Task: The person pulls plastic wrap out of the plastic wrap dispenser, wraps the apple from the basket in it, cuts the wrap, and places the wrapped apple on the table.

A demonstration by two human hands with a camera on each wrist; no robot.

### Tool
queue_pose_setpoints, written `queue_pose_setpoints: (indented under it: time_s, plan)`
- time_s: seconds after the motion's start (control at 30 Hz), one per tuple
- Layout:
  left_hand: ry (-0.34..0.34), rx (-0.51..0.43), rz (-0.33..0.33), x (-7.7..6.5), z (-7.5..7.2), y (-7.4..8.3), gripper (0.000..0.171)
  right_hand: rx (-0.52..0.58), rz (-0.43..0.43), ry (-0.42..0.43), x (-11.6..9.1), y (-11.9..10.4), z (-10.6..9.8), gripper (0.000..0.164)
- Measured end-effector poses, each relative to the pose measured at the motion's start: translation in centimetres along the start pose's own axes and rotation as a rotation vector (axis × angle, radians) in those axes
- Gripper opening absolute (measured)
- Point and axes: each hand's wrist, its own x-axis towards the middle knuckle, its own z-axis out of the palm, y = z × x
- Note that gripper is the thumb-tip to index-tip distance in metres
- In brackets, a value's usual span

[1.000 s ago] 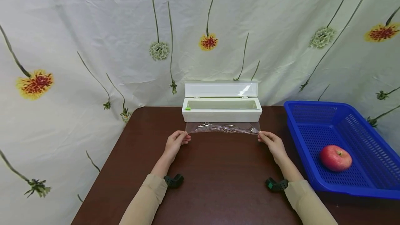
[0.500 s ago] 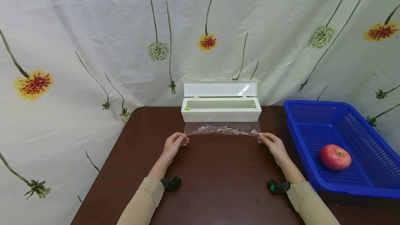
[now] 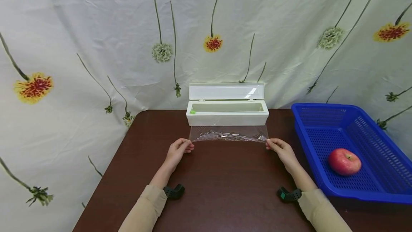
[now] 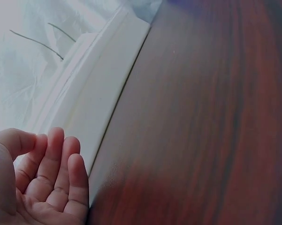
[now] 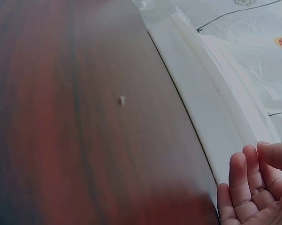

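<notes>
Nearest, two beige sleeves end at dark wristbands above the dark brown wooden table. Beyond them the hands are well apart, the left hand and right hand each pinching a front corner of a clear, crinkled plastic film between thumb and fingers. To the right, a blue perforated plastic basket holds a red apple. The film spans from the hands to the long white box behind; exactly where it leaves the box cannot be told. Its front edge is bunched, so it could cling to itself; uneven pull might tear a corner or slip from a pinch, and a hard tug could drag the box. Farthest, the box's raised translucent lid stands before a flower-printed white cloth
</notes>
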Motion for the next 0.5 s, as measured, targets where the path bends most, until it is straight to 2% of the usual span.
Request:
queue_pose_setpoints:
  time_s: [0.07,0.5]
  plan:
    - [0.004,-0.001,0.006,0.09,-0.06,-0.47,0.024,0.000,-0.006,-0.005,-0.07,0.01,-0.06,0.042]
    - [-0.012,0.015,-0.010,-0.63,-0.43,-0.31,0.025,-0.010,0.012,-0.011,-0.74,-0.09,-0.21,0.043]
